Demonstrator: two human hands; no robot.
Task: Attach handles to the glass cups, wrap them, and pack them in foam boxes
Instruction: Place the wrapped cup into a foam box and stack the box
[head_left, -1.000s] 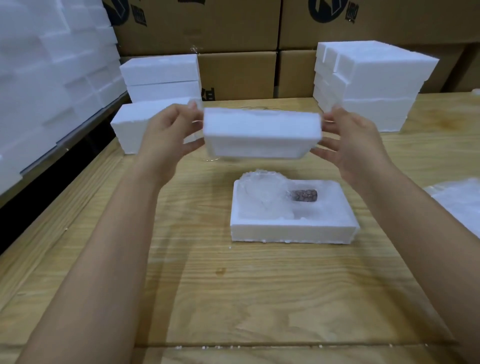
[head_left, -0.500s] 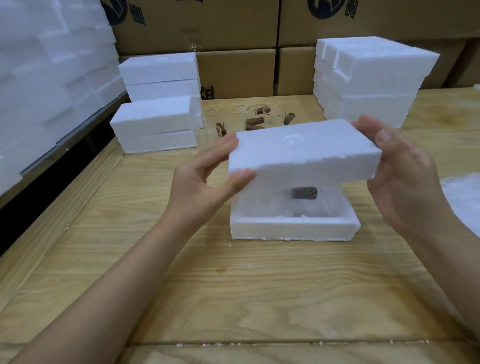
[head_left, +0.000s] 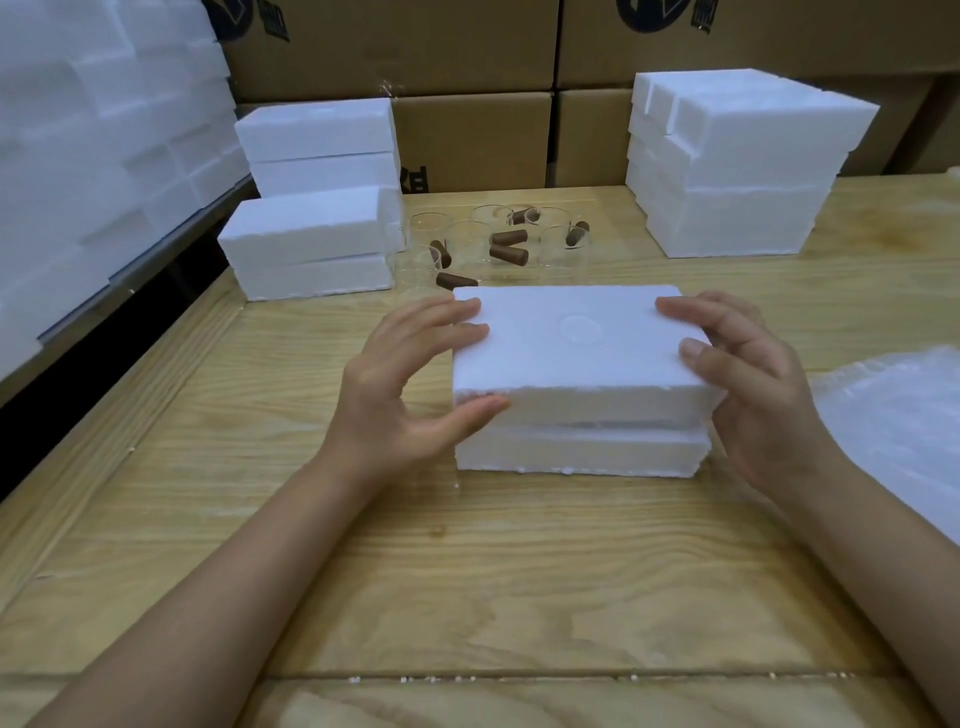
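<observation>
1. While the left hand (head_left: 410, 384) and right hand (head_left: 753, 384) grip its ends with curled fingers, the foam lid (head_left: 571, 338) rests on the foam base (head_left: 576, 452), centre frame.
2. Box-closing step; the next move likely needs even downward pressure.

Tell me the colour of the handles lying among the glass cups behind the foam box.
Dark brown handles; head view shows them best.

Packing room or warehouse, by all signs. Beyond the fingers (head_left: 457, 332), brown cardboard cartons (head_left: 467, 140) stacked like a wall behind a plywood worktable (head_left: 467, 571). Left and right of the fingers, piles of white foam boxes (head_left: 306, 234), and between the piles loose glass cups (head_left: 470, 239) and brown handles (head_left: 509, 254).
</observation>
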